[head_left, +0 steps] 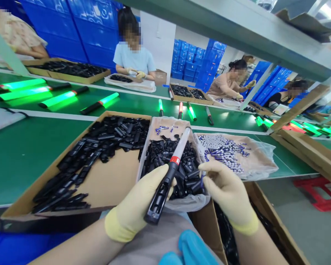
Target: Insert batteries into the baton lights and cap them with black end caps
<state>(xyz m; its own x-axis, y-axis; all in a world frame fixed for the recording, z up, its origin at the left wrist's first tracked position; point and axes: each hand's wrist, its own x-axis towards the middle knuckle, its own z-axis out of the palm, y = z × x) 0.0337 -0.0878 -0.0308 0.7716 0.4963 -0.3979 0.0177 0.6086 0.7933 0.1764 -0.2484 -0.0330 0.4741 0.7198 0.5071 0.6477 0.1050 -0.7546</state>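
Observation:
My left hand [143, 200], in a pale yellow glove, is closed around the black handle of a light baton [162, 187]. The baton tilts up and away, with a red band and an unlit whitish tube at its far end. Its battery compartment lies open, facing up. In my gloved right hand [227, 187], thumb and fingers pinch a small purple-and-silver battery [202, 177], partly hidden by the fingers. Beneath the baton, a lined tray [146, 162] holds black plastic parts and a few loose batteries. Right of it, another lined tray [260, 162] carries many batteries [223, 149].
On the left stands a cardboard tray [113, 176] of black handle parts. Lit green batons [56, 99] lie along the green conveyor [138, 105] behind. Several co-workers sit across it. A metal shelf beam [237, 29] crosses overhead, and a red stool [320, 195] is at right.

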